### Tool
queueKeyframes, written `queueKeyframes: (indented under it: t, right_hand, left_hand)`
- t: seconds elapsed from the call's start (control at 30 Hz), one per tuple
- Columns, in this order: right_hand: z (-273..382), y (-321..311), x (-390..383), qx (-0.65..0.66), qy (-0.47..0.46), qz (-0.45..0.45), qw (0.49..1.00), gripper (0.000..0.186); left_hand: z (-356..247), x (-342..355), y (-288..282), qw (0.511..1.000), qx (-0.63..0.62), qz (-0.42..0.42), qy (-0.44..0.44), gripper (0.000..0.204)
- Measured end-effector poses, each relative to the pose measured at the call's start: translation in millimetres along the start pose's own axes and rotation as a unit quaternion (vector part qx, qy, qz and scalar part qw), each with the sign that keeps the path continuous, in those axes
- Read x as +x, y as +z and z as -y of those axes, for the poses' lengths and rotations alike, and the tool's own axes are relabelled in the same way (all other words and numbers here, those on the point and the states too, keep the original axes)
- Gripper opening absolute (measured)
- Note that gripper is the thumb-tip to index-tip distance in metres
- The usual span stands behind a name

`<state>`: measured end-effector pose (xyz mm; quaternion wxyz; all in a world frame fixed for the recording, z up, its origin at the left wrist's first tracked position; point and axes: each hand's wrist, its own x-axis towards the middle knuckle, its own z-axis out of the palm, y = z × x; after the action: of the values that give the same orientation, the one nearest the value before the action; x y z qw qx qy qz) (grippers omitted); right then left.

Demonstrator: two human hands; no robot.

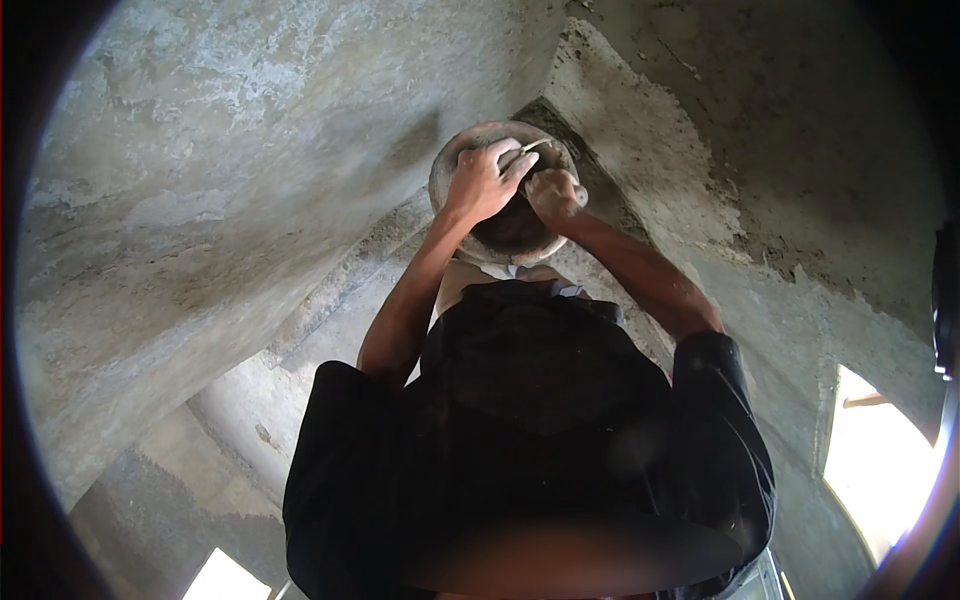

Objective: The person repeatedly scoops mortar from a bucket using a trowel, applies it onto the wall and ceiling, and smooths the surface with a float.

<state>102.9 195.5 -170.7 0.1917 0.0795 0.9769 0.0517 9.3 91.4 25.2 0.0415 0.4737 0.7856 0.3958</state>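
Rough grey walls (240, 180) everywhere; over the basin (445, 170), left hand (485, 180) is at a pale strip (538, 144), can't tell if gripping; right hand (553, 196) is fisted near the right rim.

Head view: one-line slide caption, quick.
Left hand and right hand over a round basin, between rough grey walls.
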Motion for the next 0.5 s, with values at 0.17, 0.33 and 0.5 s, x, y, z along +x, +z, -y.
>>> queueKeyframes:
  t: [0.17,0.33,0.5]
  right_hand:
    - [11.3,34.8,-13.9,0.025,-0.02,-0.021,0.999,0.022]
    - [34.3,47.3,-53.4,0.088,-0.072,-0.084,0.99,0.025]
    - [16.6,64.1,-77.5,0.163,-0.109,-0.149,0.969,0.029]
  left_hand:
    - [-27.2,-6.0,22.0,0.978,-0.159,0.077,-0.108,0.026]
    - [-56.8,-30.9,49.5,0.983,-0.17,0.028,-0.06,0.025]
    - [-66.4,-44.1,53.6,0.983,-0.179,-0.01,-0.046,0.025]
